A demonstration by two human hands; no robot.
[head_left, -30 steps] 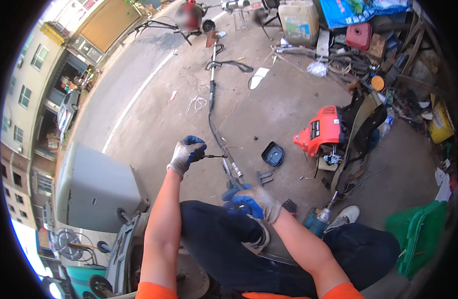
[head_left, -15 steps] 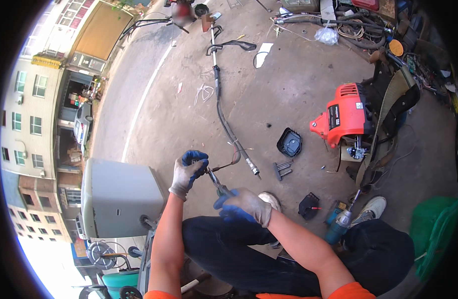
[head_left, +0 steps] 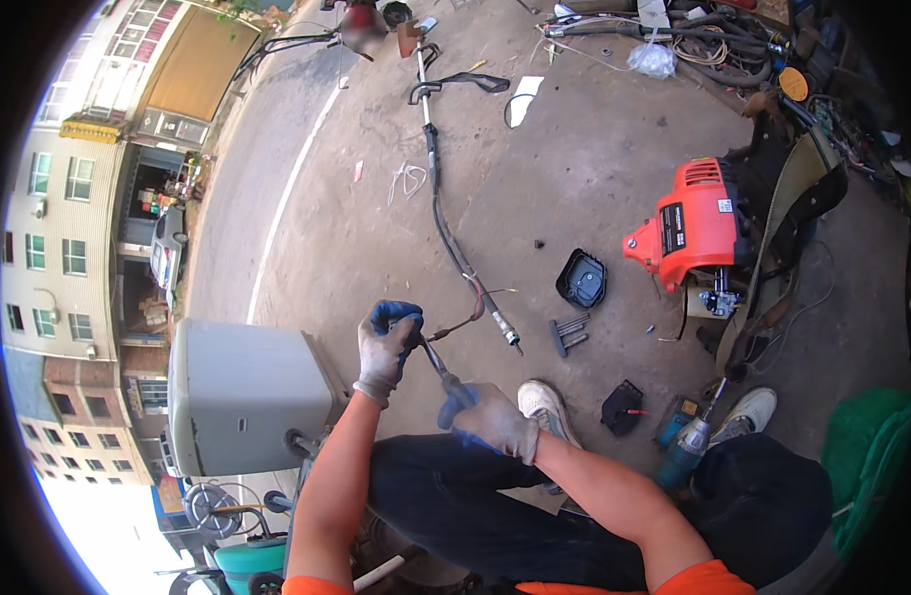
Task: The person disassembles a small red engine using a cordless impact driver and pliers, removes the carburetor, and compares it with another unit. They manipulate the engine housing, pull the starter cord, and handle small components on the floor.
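Observation:
My left hand (head_left: 386, 347), in a grey and blue glove, pinches the end of a thin cable (head_left: 460, 322) over the ground. Its fingers hide most of what they grip. My gloved right hand (head_left: 493, 416) is wrapped round a pair of pliers (head_left: 433, 359), whose jaws reach up to the left hand's fingertips. That cable runs from a long black flexible shaft (head_left: 443, 228) lying on the concrete, with a metal coupling (head_left: 508, 332) at its near end. Whether the jaws bite on the cable is hard to make out.
To the right stands a red engine (head_left: 683, 228) with a strap. Near it lie a black plastic cover (head_left: 582, 281), grey pins (head_left: 571, 334), a black part (head_left: 624, 409) and a teal power tool (head_left: 685, 448). A grey box (head_left: 242, 397) stands left; cables and scrap (head_left: 713, 50) lie far right.
Both hands have shifted slightly right with the cable and pliers. The right hand has dropped a little and stays closed on the pliers. The whole view has moved slightly.

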